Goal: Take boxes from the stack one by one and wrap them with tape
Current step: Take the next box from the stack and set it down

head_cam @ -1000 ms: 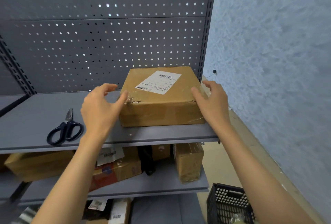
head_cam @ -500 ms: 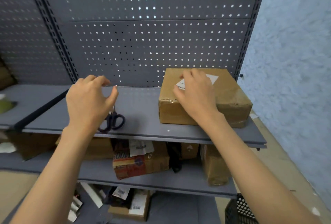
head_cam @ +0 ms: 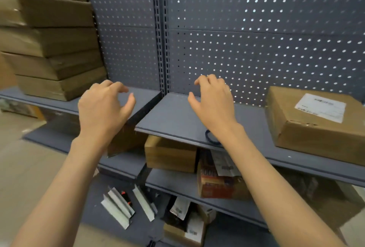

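Note:
A stack of several brown cardboard boxes (head_cam: 53,49) stands on the left shelf at the upper left, blurred by motion. A taped box with a white label (head_cam: 316,120) lies on the grey shelf (head_cam: 177,116) at the right. My left hand (head_cam: 102,108) hovers in front of the left shelf, right of the stack, fingers loosely curled and holding nothing. My right hand (head_cam: 213,102) hovers over the bare middle of the shelf, also empty. The black scissors' handle (head_cam: 210,138) peeks out beside my right wrist. No tape roll is visible.
A perforated grey back panel (head_cam: 256,39) rises behind the shelves, with an upright post (head_cam: 161,29) between the two bays. Lower shelves hold more boxes (head_cam: 169,154), a red printed box (head_cam: 217,183) and white metal brackets (head_cam: 118,205).
The view has swung left, bringing the stack of boxes into sight. My right hand has left the labelled box and moved left with my left hand, both empty.

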`<move>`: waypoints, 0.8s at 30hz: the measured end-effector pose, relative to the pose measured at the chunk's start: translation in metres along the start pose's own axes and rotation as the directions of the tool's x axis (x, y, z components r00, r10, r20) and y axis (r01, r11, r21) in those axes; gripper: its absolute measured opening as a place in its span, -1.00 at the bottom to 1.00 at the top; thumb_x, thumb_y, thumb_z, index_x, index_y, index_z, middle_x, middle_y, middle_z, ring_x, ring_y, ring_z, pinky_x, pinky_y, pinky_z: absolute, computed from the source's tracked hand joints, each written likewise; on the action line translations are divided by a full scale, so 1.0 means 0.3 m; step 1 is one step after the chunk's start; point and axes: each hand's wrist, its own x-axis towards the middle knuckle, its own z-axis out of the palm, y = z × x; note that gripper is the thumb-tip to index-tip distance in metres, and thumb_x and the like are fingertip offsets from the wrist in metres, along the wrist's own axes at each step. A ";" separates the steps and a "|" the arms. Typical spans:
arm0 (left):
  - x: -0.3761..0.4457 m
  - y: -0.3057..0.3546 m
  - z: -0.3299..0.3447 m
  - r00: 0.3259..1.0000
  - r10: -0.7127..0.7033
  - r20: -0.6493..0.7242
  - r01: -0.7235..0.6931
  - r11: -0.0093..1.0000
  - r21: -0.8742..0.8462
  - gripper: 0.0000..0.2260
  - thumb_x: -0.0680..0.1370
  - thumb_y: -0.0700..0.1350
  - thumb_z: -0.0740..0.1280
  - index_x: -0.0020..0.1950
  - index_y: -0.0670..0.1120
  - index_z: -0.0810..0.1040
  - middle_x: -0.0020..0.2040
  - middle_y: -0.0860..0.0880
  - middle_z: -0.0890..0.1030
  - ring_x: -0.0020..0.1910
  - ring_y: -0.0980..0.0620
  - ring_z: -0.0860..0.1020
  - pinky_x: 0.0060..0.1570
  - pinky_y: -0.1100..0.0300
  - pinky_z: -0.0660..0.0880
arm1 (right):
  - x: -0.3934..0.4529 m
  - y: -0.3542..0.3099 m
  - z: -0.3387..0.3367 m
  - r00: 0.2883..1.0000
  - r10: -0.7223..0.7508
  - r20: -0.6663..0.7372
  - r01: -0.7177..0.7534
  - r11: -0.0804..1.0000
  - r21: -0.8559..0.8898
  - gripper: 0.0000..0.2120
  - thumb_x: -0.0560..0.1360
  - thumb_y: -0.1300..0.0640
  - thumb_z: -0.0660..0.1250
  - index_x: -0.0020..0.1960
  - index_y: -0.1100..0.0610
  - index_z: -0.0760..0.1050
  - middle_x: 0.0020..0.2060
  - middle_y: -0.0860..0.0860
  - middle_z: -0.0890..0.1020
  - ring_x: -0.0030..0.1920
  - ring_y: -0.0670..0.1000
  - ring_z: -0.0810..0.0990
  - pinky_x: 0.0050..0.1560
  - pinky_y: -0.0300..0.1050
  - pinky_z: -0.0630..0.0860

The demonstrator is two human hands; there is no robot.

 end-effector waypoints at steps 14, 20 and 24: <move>0.052 -0.686 -0.157 1.000 -0.020 0.000 0.020 0.994 0.105 -0.70 0.47 0.06 0.24 -0.11 -0.12 0.64 -0.17 -0.15 0.63 -0.15 -0.24 0.57 -0.26 0.00 0.48 | 0.183 -0.719 0.256 0.983 -0.184 -0.009 0.184 0.977 0.105 -0.70 0.61 0.00 0.16 0.26 0.15 0.40 0.14 0.08 0.48 0.16 0.11 0.42 0.13 -0.07 0.31; 0.149 -0.941 -0.129 1.000 -0.025 -0.002 0.025 0.993 0.114 -0.70 0.47 0.06 0.23 -0.11 -0.12 0.64 -0.17 -0.14 0.62 -0.15 -0.23 0.56 -0.23 -0.01 0.49 | 0.321 -0.958 0.396 0.974 -0.224 -0.039 0.228 0.962 0.151 -0.73 0.59 0.04 0.19 0.21 0.16 0.43 0.10 0.09 0.50 0.12 0.13 0.44 0.09 -0.06 0.31; 0.242 -1.130 -0.109 0.999 -0.001 -0.037 0.007 0.986 0.167 -0.69 0.47 0.07 0.22 -0.10 -0.10 0.65 -0.16 -0.12 0.63 -0.15 -0.20 0.57 -0.25 0.02 0.47 | 0.451 -1.140 0.499 0.963 -0.238 -0.126 0.260 0.943 0.208 -0.75 0.56 0.06 0.24 0.16 0.18 0.48 0.03 0.10 0.53 0.06 0.15 0.47 0.03 -0.03 0.34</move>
